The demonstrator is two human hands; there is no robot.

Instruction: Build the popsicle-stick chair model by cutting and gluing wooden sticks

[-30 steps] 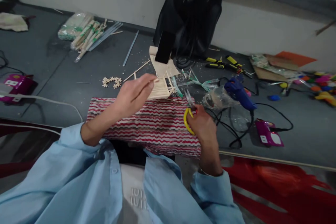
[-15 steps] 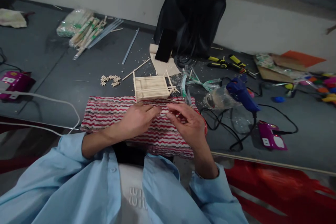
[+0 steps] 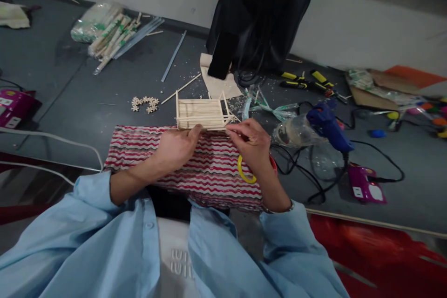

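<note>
A small frame of pale wooden sticks (image 3: pixel 200 111), with a flat slatted bed and upright posts, rests at the far edge of a red-and-white wavy-striped cloth (image 3: pixel 209 181). My left hand (image 3: pixel 179 146) is closed, thumb and fingers at the frame's near edge. Opposite it, my right hand (image 3: pixel 252 142) pinches the right end of a thin wooden stick (image 3: pixel 216 129) that lies along that edge. Where exactly the stick touches the frame is hard to see. Under my right wrist, a yellow ring (image 3: pixel 240 170) and a bit of red show on the cloth.
A blue glue gun (image 3: pixel 328 125) leans on a clear plastic bottle (image 3: pixel 289 131) at right, its cable near a purple box (image 3: pixel 366 184). Behind are a phone (image 3: pixel 221 56), black bag (image 3: pixel 265 18) and pliers (image 3: pixel 314 84). Small wooden flower shapes (image 3: pixel 145 104) and bundled sticks (image 3: pixel 111 42) lie left.
Both hands have moved forward from over the cloth to the frame's near edge, bringing the thin stick against or close to it. The yellow ring has come into sight.
</note>
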